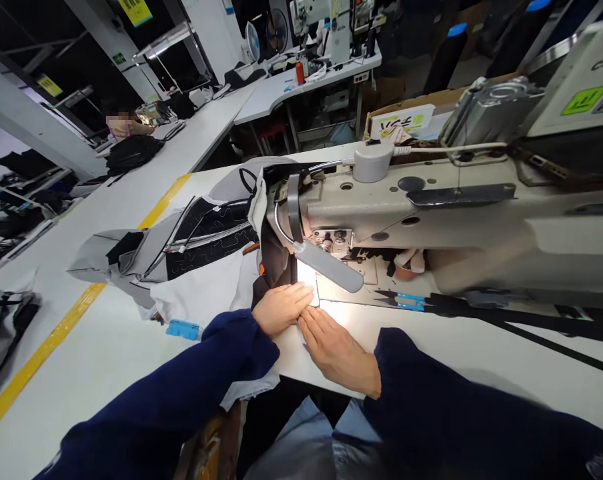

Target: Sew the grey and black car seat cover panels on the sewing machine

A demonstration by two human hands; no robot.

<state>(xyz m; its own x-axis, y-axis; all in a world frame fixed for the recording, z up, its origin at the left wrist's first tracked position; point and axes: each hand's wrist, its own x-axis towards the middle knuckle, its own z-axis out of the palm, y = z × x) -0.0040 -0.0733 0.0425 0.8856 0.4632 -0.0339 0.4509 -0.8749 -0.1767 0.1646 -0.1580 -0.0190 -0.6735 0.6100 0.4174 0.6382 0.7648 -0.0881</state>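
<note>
My left hand [283,307] lies flat with its fingers stretched over the near end of a brightly lit white fabric piece [307,275] with a dark edge. Beside it my right hand [334,347] rests on the same piece, fingers extended and fingertips close to the left hand. Both hands are just in front of a sewing machine [361,213], whose needle area is partly hidden by a grey lamp arm [331,267]. Black and grey fabric [211,233], with zippers and white lining, spreads left of the machine head.
Blue-handled thread snips [409,301] lie right of the hands, near black strips [531,323]. A small orange cup [406,263] stands under the machine arm. A blue clip-like object [183,329] lies left on the white table [131,353]. Another sewing station [326,67] stands behind.
</note>
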